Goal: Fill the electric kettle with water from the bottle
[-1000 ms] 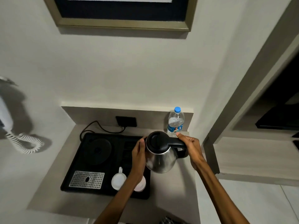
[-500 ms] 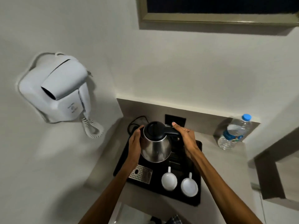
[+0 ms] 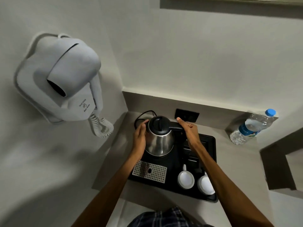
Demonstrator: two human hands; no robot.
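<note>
A steel electric kettle with a closed black lid stands at the back left of the black tray. My left hand is pressed flat against its left side. My right hand is wrapped over the black handle on the right, thumb stretched toward the wall. A clear plastic water bottle with a blue cap and blue label stands on the counter at the far right, well apart from both hands.
Two upturned white cups and a perforated metal drip plate sit at the tray's front. A black wall socket and a cord are behind the kettle. A white hair dryer hangs on the left wall.
The kettle moved from the counter's right side, near the bottle, leftward onto the tray's back left corner, with both hands still on it. The view swung left.
</note>
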